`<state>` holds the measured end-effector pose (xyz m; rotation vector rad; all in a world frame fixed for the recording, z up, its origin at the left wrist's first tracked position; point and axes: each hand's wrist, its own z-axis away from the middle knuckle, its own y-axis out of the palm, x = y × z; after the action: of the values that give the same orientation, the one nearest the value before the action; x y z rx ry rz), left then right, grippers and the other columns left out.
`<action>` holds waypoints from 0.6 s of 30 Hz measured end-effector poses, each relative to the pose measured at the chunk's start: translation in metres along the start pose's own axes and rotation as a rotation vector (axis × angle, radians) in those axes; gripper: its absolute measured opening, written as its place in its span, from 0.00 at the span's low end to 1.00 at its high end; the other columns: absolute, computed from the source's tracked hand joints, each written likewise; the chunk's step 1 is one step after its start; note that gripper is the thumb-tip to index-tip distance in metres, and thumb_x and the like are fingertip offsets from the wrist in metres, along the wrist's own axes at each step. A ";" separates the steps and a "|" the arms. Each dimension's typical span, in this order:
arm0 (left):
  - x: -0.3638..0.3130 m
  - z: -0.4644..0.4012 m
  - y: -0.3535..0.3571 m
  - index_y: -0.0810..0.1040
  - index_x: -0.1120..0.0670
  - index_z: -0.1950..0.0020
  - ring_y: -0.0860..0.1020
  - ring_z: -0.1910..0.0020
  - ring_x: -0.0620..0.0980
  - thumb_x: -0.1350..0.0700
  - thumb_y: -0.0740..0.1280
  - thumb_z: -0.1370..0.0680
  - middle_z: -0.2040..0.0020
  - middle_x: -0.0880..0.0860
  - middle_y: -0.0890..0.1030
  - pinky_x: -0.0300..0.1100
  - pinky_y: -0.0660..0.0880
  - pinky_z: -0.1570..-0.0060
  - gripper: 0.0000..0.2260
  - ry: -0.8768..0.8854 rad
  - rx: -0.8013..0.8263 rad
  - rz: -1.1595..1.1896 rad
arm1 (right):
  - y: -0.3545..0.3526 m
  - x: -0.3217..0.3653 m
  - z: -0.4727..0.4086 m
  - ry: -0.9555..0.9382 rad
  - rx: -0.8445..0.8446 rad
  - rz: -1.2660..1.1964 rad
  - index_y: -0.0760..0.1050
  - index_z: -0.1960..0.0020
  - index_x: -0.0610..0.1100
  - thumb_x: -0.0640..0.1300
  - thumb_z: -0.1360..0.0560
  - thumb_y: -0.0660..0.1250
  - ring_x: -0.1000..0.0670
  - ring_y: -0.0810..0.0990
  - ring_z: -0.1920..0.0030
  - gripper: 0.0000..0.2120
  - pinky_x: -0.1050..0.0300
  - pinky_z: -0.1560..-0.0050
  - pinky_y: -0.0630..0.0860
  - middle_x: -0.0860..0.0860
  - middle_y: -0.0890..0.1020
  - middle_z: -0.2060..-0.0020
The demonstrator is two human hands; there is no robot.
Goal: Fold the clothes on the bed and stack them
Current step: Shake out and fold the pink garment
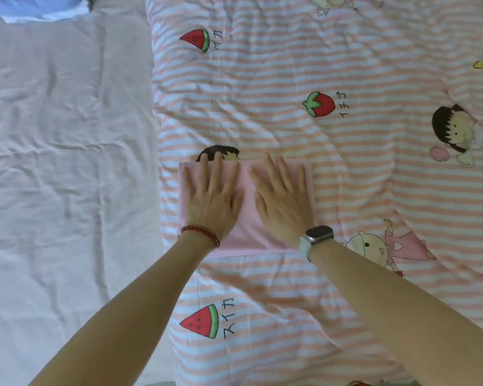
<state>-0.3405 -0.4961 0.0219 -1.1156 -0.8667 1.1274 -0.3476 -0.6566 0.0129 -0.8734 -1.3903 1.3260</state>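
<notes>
At the far left lay a pale sheet [53,162] over the bed, with a blue-and-white garment [42,8] bunched at its top corner, well apart from the work. To its right the striped quilt [360,190] covered the rest of the bed, and on it sat the pink folded garment [247,213], a neat flat rectangle with square edges.

The left hand [212,196] lay flat on the garment's left half, fingers straight and spread, gripping nothing; a red bead bracelet [201,232] circled that wrist. The right hand [282,201] pressed the right half the same way, open and flat, with a smartwatch [318,236] on its wrist.

The step looked like the final smoothing of a finished fold. The next move would likely call for sliding the fingers under the bundle to lift it whole without letting the layers spring open, then setting it where the stack is to be; no stack showed in view.

Japanese katakana was printed on the quilt: "スイカ" beside each watermelon slice [200,321] and "イチゴ" beside the strawberry [319,105]. No brand was legible.
</notes>
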 end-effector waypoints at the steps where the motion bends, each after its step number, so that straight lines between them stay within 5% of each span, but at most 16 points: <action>1: 0.003 -0.010 0.009 0.46 0.46 0.24 0.43 0.25 0.59 0.43 0.45 0.21 0.23 0.55 0.45 0.62 0.38 0.31 0.26 -0.068 0.008 0.024 | 0.008 -0.004 -0.008 0.011 0.020 0.017 0.63 0.28 0.50 0.49 0.23 0.56 0.40 0.59 0.27 0.23 0.33 0.32 0.53 0.44 0.61 0.27; 6: 0.032 -0.016 0.033 0.43 0.45 0.24 0.43 0.24 0.52 0.40 0.45 0.21 0.23 0.48 0.44 0.55 0.45 0.28 0.27 -0.382 0.067 0.323 | 0.033 -0.030 -0.005 0.163 0.025 -0.035 0.59 0.26 0.51 0.50 0.20 0.53 0.41 0.55 0.26 0.23 0.41 0.28 0.48 0.46 0.59 0.26; 10: 0.048 0.000 0.020 0.62 0.52 0.27 0.63 0.31 0.56 0.47 0.58 0.21 0.30 0.54 0.67 0.52 0.61 0.35 0.23 -0.462 -0.110 0.478 | 0.021 -0.038 0.015 0.348 -0.009 -0.143 0.60 0.26 0.41 0.46 0.20 0.56 0.40 0.60 0.28 0.23 0.48 0.29 0.54 0.42 0.61 0.27; 13: 0.052 0.016 0.012 0.75 0.53 0.40 0.76 0.48 0.56 0.47 0.61 0.23 0.50 0.51 0.77 0.45 0.69 0.52 0.16 -0.706 -0.081 0.829 | 0.005 -0.037 0.028 0.524 -0.105 -0.388 0.72 0.39 0.37 0.40 0.23 0.60 0.39 0.73 0.46 0.14 0.48 0.46 0.68 0.40 0.78 0.48; 16: 0.053 0.020 0.009 0.76 0.52 0.47 0.75 0.56 0.51 0.43 0.61 0.23 0.56 0.48 0.78 0.42 0.70 0.56 0.15 -0.786 0.040 0.985 | -0.004 -0.039 0.025 0.762 -0.047 -0.700 0.69 0.63 0.39 0.39 0.24 0.59 0.43 0.70 0.62 0.09 0.55 0.65 0.63 0.46 0.71 0.69; 18: 0.052 0.015 0.007 0.74 0.54 0.58 0.72 0.63 0.50 0.43 0.62 0.24 0.64 0.49 0.74 0.42 0.69 0.63 0.15 -0.734 0.068 1.026 | -0.007 -0.041 0.018 0.812 0.083 -0.736 0.65 0.65 0.42 0.41 0.23 0.59 0.45 0.67 0.62 0.12 0.56 0.65 0.62 0.49 0.67 0.71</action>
<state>-0.3440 -0.4415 0.0187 -1.1038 -0.7699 2.5004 -0.3538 -0.7012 0.0144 -0.6284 -0.8495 0.3746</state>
